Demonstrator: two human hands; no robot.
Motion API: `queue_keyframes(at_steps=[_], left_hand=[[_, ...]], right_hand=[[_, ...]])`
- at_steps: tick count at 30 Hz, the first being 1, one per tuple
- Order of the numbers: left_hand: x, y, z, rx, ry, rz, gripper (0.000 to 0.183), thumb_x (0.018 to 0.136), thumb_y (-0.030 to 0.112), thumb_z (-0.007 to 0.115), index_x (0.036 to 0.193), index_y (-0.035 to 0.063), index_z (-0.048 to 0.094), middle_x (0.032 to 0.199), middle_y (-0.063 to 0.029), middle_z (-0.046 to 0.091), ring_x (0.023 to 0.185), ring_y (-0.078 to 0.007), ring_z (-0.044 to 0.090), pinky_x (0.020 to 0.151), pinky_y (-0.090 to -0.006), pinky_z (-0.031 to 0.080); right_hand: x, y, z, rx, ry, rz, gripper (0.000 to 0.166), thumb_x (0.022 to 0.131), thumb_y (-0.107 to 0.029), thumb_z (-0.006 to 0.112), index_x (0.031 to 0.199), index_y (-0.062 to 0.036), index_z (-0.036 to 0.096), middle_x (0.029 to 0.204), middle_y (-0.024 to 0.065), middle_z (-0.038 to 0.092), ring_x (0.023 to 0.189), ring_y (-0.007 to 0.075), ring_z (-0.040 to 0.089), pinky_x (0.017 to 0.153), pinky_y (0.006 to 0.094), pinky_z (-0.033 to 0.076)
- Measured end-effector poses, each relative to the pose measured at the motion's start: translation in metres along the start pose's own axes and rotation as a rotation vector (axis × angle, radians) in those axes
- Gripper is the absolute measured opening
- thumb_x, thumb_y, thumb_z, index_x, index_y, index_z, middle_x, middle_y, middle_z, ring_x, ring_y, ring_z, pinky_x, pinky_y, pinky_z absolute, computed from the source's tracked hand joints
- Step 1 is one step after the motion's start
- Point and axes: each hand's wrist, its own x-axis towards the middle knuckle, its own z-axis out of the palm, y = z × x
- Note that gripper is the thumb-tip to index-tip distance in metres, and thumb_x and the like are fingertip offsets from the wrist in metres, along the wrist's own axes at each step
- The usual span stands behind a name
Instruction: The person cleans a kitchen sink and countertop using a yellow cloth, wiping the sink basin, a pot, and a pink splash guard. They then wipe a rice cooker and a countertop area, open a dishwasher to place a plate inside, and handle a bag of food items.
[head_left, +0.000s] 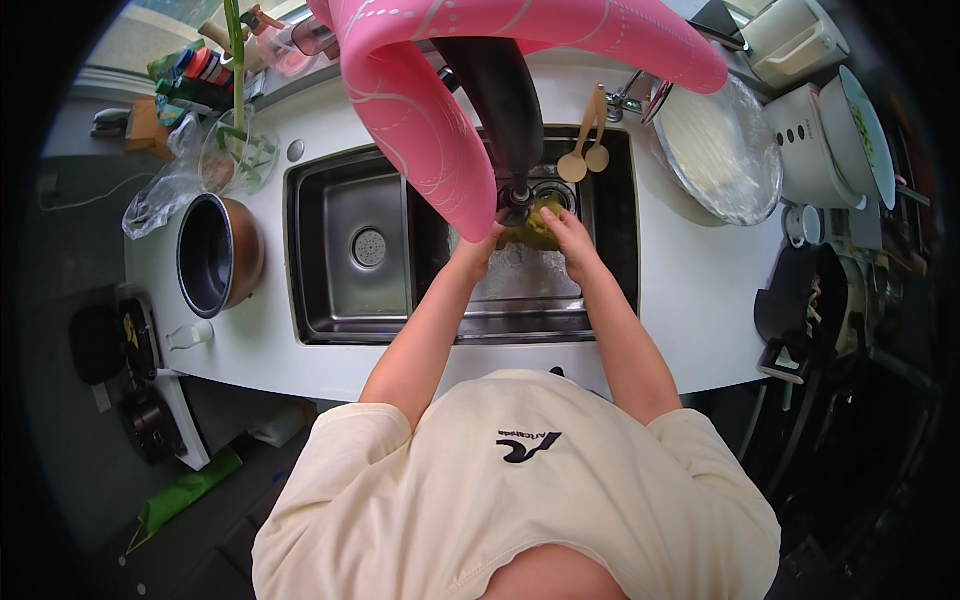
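Both my hands are over the right basin of a dark metal double sink (409, 292). Between them is a wet, soft, yellow-green item (541, 234); its exact kind is unclear. My right hand (571, 240) grips its right side, thumb on top. My left hand (474, 253) is at its left side, its fingers largely hidden by a large pink piece with white lines (420, 142). The black faucet (495, 97) comes down right above the item. Below my hands the basin floor (521, 281) looks wet and shiny.
Two wooden spoons (574, 166) lie at the sink's back right edge. A film-covered oval dish (720, 142) stands on the right counter, near a black pan-like vessel (799, 300). To the left are a brown pot (244, 251), a small glass bottle (191, 335) and a glass vase (255, 161).
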Motion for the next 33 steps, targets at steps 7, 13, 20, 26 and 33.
queue_keyframes(at_steps=[7,13,20,26,33], left_hand=[[-0.024,0.016,0.026,0.264,-0.024,0.032,0.027,0.079,0.003,0.065,0.105,0.0057,0.060,0.093,-0.0006,0.062,0.086,-0.0097,0.056,0.080,-0.0256,0.042],[-0.033,0.007,0.008,0.415,0.160,0.113,0.035,0.079,0.014,0.068,0.111,0.0069,0.056,0.093,-0.0005,0.059,0.091,-0.0103,0.053,0.080,-0.0306,0.042],[-0.016,0.000,0.003,-0.437,0.274,-0.782,0.064,0.087,0.061,0.039,0.126,0.0110,0.044,0.130,-0.0078,0.046,0.123,-0.0239,0.039,0.100,-0.0468,0.032],[-0.006,-0.011,0.011,-0.890,-0.103,-0.453,0.048,0.091,0.049,0.042,0.113,0.0078,0.054,0.109,-0.0102,0.058,0.100,-0.0282,0.057,0.084,-0.0488,0.047],[0.007,-0.040,-0.002,-0.798,0.163,-0.448,0.025,0.090,0.025,0.054,0.105,0.0044,0.052,0.086,-0.0111,0.060,0.082,-0.0285,0.060,0.074,-0.0431,0.052]], right_hand=[[-0.006,-0.003,0.033,0.081,-0.209,-0.043,0.033,0.080,-0.019,0.067,0.107,-0.0052,0.053,0.095,0.0017,0.060,0.086,0.0099,0.054,0.078,0.0241,0.040],[-0.013,-0.015,0.053,-0.267,-0.013,-0.065,0.011,0.079,-0.007,0.062,0.088,-0.0065,0.057,0.081,0.0008,0.059,0.073,0.0081,0.053,0.065,0.0238,0.042],[-0.004,0.008,0.044,-0.515,0.025,-0.400,0.008,0.073,-0.005,0.062,0.080,-0.0049,0.063,0.073,0.0053,0.059,0.067,0.0192,0.057,0.063,0.0309,0.046],[-0.051,0.002,0.041,-1.076,-0.026,-0.888,0.019,0.070,-0.002,0.064,0.089,-0.0025,0.063,0.096,0.0146,0.058,0.094,0.0318,0.055,0.081,0.0375,0.045],[-0.075,-0.031,0.014,-0.965,-0.458,-0.664,0.026,0.072,0.001,0.063,0.098,-0.0022,0.060,0.093,0.0125,0.058,0.086,0.0296,0.056,0.077,0.0336,0.047]])
